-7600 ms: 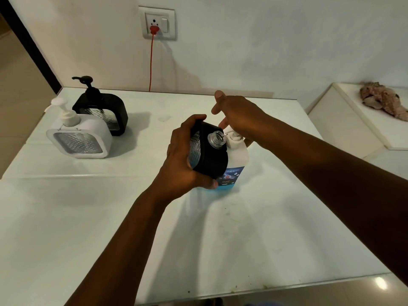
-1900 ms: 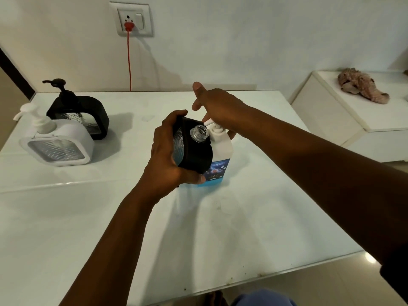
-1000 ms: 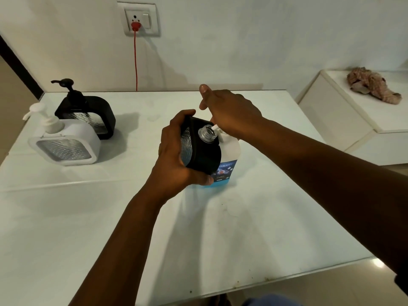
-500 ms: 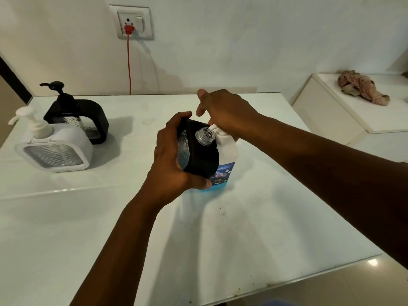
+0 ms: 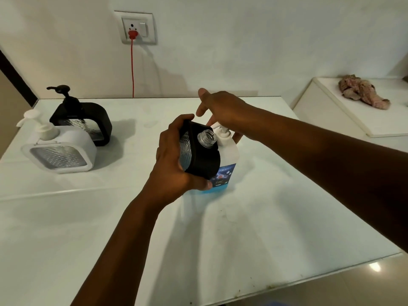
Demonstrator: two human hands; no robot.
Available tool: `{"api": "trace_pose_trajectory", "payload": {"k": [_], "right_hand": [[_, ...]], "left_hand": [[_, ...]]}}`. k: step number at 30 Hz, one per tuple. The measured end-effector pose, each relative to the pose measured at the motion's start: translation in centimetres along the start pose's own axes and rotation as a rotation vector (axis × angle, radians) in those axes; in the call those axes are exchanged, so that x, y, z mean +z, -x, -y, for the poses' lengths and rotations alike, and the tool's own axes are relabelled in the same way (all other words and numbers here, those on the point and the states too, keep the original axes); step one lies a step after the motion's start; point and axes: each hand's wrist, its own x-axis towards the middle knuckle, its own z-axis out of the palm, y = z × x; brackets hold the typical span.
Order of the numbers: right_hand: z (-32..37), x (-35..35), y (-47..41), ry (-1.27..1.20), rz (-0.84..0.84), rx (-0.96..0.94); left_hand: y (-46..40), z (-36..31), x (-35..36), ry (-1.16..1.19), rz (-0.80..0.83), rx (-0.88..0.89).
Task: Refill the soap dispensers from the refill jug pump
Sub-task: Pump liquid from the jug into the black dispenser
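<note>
White worktop (image 5: 287, 217) runs along a pale wall w/ a socket (image 5: 138, 27) and a red cord (image 5: 132, 69) hanging from it.

Left hand (image 5: 174, 164): grip closed round the black dispenser (image 5: 204, 160), fingers over the far side, thumb under the lower edge. Dispenser is lifted off the worktop and tilted so its open threaded neck (image 5: 207, 137) sits just beside the jug's pump spout; pump cap is off, not seen in view. Judgement: the tilt brings the neck under the spout so soap lands inside, not on the worktop.

Right hand (image 5: 223, 109): palm down over the pump head (image 5: 221, 131) of the refill jug (image 5: 227, 160), fingers fairly straight, grip not closed round anything. Exact contact w/ the pump head cannot be told; hand hides it. Jug stands upright on the worktop, directly behind the held dispenser and touching it or nearly so. Upright stance lets the pump be pressed straight down w/o tipping.

Far left, well apart from the hands: a second black dispenser (image 5: 86, 120) and a white dispenser (image 5: 59, 151), both w/ pumps fitted, side by side. Probably parked clear of the fill area; whether filled cannot be told.

Side ledge at right carries a crumpled cloth (image 5: 362, 91).
</note>
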Motion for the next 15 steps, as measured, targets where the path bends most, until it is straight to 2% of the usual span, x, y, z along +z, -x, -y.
{"api": "trace_pose_trajectory", "payload": {"k": [4,7,10,15], "right_hand": [[-1.3,0.9,-0.4,0.036,-0.140,-0.098],[-1.7,1.2,-0.1,0.089,-0.186,-0.153],[-1.2,1.0,0.1,0.086,-0.137,-0.140],[0.3,-0.2,0.1,0.012,0.061,-0.007]], "left_hand": [[0.1,0.1,0.2,0.007,-0.006,0.002],[0.2,0.0,0.1,0.003,-0.005,-0.002],[0.1,-0.1,0.0,0.004,-0.008,-0.010],[0.0,0.2,-0.1,-0.005,-0.007,-0.018]]}}
